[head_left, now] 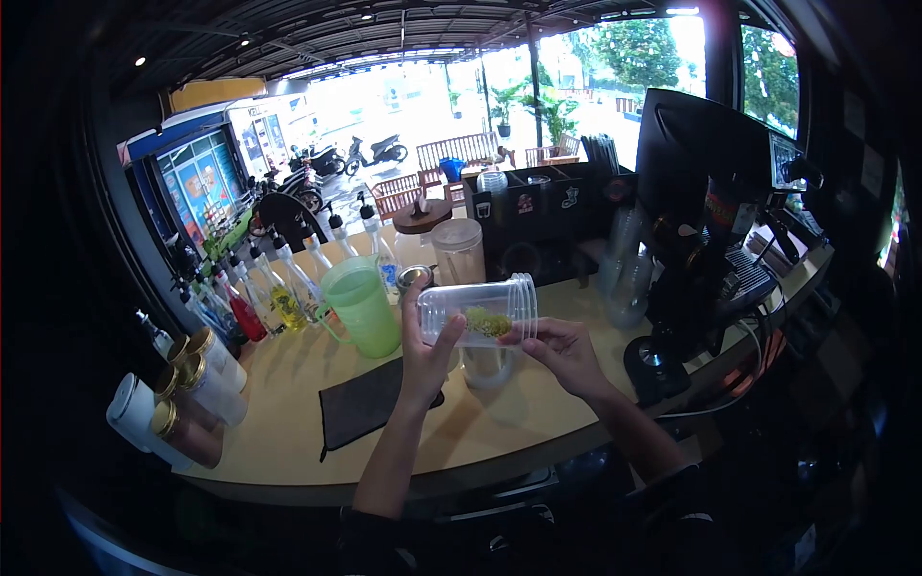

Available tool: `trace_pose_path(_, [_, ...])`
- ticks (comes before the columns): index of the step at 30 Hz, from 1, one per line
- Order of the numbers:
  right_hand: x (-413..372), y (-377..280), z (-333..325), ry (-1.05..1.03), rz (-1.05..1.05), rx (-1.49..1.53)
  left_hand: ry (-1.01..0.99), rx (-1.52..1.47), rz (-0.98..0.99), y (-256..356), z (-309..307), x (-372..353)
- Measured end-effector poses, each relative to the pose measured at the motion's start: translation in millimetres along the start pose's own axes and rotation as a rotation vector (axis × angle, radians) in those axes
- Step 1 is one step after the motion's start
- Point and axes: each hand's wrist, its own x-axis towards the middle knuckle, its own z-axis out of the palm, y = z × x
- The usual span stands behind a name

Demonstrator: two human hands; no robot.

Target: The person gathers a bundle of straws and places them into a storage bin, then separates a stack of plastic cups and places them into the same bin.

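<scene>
A stack of clear plastic cups point(485, 300) with a green print lies sideways in the air above the counter, rims to the right. My left hand point(427, 341) is wrapped round the base end, thumb across the near side. At the rim end, my right hand point(569, 357) pinches the edge of the cups between thumb and fingers. Below the stack a clear container point(488, 372) stands on the counter, partly hidden by the cups. A black cloth point(365, 405) lies flat beneath my left forearm, and a green pitcher point(360, 307) stands to the left of that hand.
Several pump bottles point(288, 269) line the counter's far left edge. Lidded jars point(197, 384) cluster at the near left. Behind the cups stand a tall lidded container point(458, 248) and a black organizer box point(538, 216). More clear cups point(629, 274) and a dark monitor point(696, 144) are on the right.
</scene>
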Motion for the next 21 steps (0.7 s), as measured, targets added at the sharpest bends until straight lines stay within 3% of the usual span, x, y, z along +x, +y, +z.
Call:
trace_pose_path(3, [3.6, -7.4, -14.5, 0.016, -0.009, -0.116, -0.009, -0.011, 0.057, 2.0, 9.5, 18.8])
trace_pose_path(5, [11.6, -22.9, -28.0, 0.273, -0.167, -0.538, 0.009, -0.04, 0.1, 20.7, 26.4, 33.9])
trace_pose_path(6, [19.6, -31.5, -34.6, 0.276, -0.17, -0.544, 0.005, -0.045, 0.104, 24.5, 33.6, 44.0])
trace_pose_path(8, [40.0, -52.6, -48.8, 0.283, -0.355, -0.785, -0.083, 0.161, 0.315, 26.0, 47.8, 65.9])
trace_pose_path(10, [62.2, -81.1, -42.7, 0.222, -0.406, -0.858, -0.109, 0.417, 0.494, 21.5, 64.2, 91.8])
trace_pose_path(12, [86.0, -88.7, -47.3, 0.161, -0.456, -0.925, -0.202, 0.465, 0.471, 31.9, 87.1, 105.8])
trace_pose_path(14, [108.6, -87.4, -61.9, 0.116, -0.458, -1.179, -0.206, 0.54, 0.504, 30.2, 107.2, 123.6])
trace_pose_path(21, [196.7, -75.1, -149.0, 0.148, -0.506, -1.106, -0.201, 0.775, 0.642, 1.0, 124.6, 194.8])
